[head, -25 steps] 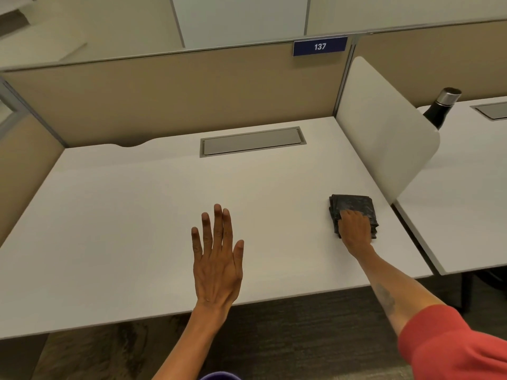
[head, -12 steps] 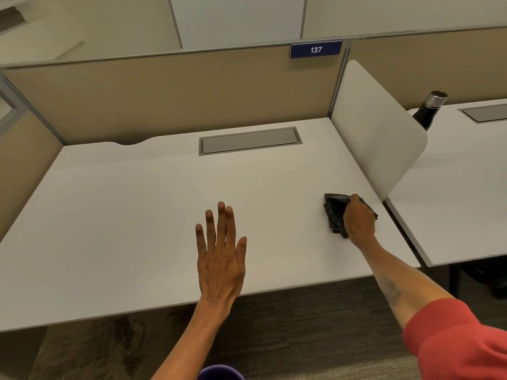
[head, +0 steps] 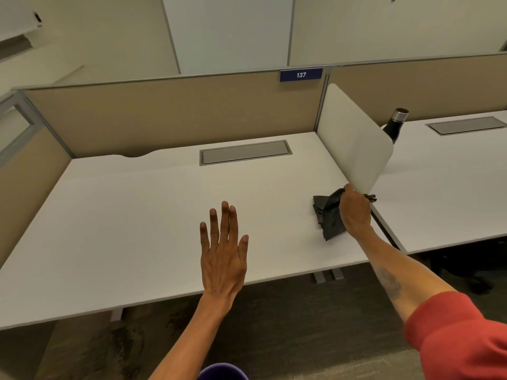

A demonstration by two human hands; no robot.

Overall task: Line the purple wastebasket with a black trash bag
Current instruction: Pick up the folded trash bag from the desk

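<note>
- Trash bag [head: 330, 215] — black, folded but coming loose, one corner drooping toward the tabletop [head: 137, 215] — sits at the right side of the desk, gripped by the right hand [head: 355, 212].
- Right-hand fingers are clenched around the upper part of the bag; its lower folds look to be touching the white surface, though I cannot tell for sure.
- Left hand [head: 223, 256] is spread flat with fingers released, palm down over the front middle of the tabletop, well apart from the bag.
- A white rounded divider panel [head: 356, 141] stands just behind the right hand, between this desk and the neighbouring desk [head: 452, 187].
- A dark bottle [head: 395, 127] with a metal cap stands beyond that panel on the neighbouring desk.
- A grey cable hatch [head: 245, 152] lies flush near the back edge; a blue "137" sign [head: 301, 75] is fixed on the tan partition [head: 164, 113] above.
- Purple wastebasket [head: 222, 372] shows only as a rim at the bottom edge, on the floor below the left forearm — its inside is not visible.
</note>
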